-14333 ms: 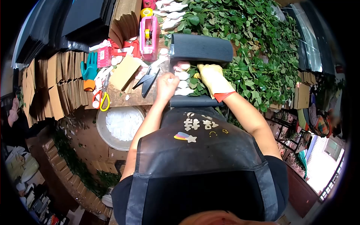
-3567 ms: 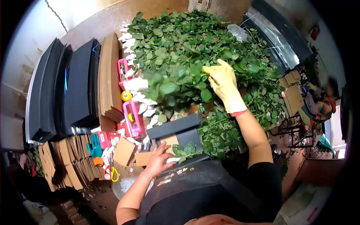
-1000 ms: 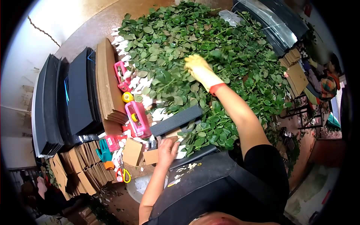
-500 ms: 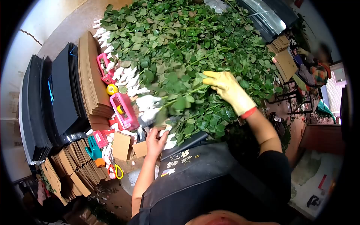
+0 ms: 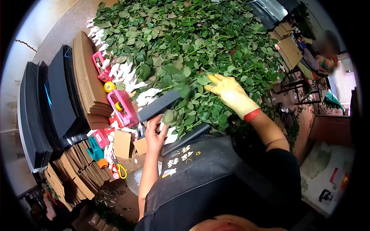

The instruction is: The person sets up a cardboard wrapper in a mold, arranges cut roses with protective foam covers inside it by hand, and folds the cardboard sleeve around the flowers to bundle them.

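My left hand (image 5: pixel 155 135), bare, is at the near left end of a dark ribbed sleeve (image 5: pixel 160 104), fingertips at its edge and thumb apart. White-wrapped flower heads (image 5: pixel 169 135) lie just right of it, with a leaf in front of them. My right hand (image 5: pixel 229 94), in a yellow glove, has its fingers bent around leafy stems (image 5: pixel 181 82) whose left-hand leaves are blurred by motion. Below it is a heap of green leaves (image 5: pixel 204 111). More white-wrapped heads (image 5: pixel 148 96) rest beyond the sleeve. A dark roll-like edge (image 5: pixel 189 138) lies near my apron.
Pink tape dispensers (image 5: pixel 125 109), cardboard (image 5: pixel 86 84) and black sheet stacks (image 5: pixel 61 92) stand left. Scissors (image 5: pixel 121 171), a teal glove (image 5: pixel 95 149) and a bowl (image 5: pixel 135 179) are nearer. Piled foliage (image 5: pixel 173 38) covers the far table. Another person (image 5: pixel 327 57) is at far right.
The dark ribbed sleeve's flap now shows above my left hand. The blurred leafy stems have shifted slightly, with my right hand still at their right side. The camera view has shifted a little.
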Available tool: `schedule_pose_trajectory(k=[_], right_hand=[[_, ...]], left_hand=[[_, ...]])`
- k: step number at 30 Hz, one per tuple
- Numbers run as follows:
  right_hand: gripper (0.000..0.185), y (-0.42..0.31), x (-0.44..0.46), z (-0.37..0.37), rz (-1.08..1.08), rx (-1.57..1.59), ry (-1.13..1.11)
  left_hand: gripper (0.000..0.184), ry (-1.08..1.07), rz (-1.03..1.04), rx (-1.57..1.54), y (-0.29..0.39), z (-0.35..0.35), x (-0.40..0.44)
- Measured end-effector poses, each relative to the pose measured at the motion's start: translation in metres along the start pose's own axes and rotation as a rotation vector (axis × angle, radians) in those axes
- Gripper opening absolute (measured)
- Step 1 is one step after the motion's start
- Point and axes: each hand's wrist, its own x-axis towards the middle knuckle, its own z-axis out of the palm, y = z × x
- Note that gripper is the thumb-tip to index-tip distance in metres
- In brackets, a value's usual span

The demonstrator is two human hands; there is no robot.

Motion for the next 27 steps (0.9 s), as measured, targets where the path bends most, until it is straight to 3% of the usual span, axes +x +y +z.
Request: schedule_pose_trajectory(k=[2, 3, 4, 6, 8, 10, 12, 18, 21, 24, 26, 27], right_hand=[[0.033, 0.012, 0.0, 0.004, 0.049, 0.117, 0.144], [0.033, -0.002, 0.021, -0.041, 0.317, 0.29, 0.012], [0.035, 0.001, 0.031, -0.045, 0.298, 0.346, 0.206], [0.044, 0.012, 0.052, -0.02, 0.247, 0.297, 0.118], [0.051, 0.027, 0.048, 0.065, 0.238, 0.204, 0.044], [0.051, 0.038, 0.063, 0.067, 0.291, 0.452, -0.42], [0.043, 0.041, 0.071, 0.063, 0.331, 0.443, -0.541], [0.04, 0.04, 0.066, 0.045, 0.121, 0.22, -0.377], [0.039, 0.048, 0.066, 0.081, 0.063, 0.223, -0.36], [0.033, 0.045, 0.077, 0.074, 0.225, 0.405, -0.39], [0.033, 0.049, 0.059, 0.079, 0.273, 0.576, 0.018], [0.034, 0.045, 0.052, 0.065, 0.287, 0.659, 0.114]], left_hand=[[0.048, -0.01, -0.005, 0.047, 0.001, -0.001, -0.004], [0.046, -0.015, 0.036, 0.097, 0.01, -0.002, -0.003], [0.045, -0.019, 0.082, 0.146, 0.018, -0.002, -0.001], [0.042, -0.067, 0.033, 0.109, 0.009, -0.002, 0.0], [0.043, -0.05, -0.023, 0.05, 0.003, 0.0, 0.0], [0.042, -0.043, 0.0, 0.025, 0.007, 0.0, 0.002], [0.042, -0.042, -0.033, 0.006, 0.013, 0.0, 0.002], [0.043, -0.004, 0.029, 0.048, 0.016, 0.001, 0.002], [0.049, -0.005, 0.044, 0.054, 0.02, 0.002, 0.001], [0.056, 0.038, 0.021, -0.01, 0.016, 0.003, 0.002], [0.057, 0.012, -0.045, -0.072, 0.005, 0.005, 0.001], [0.056, 0.016, -0.051, -0.058, 0.012, 0.002, 0.001]])
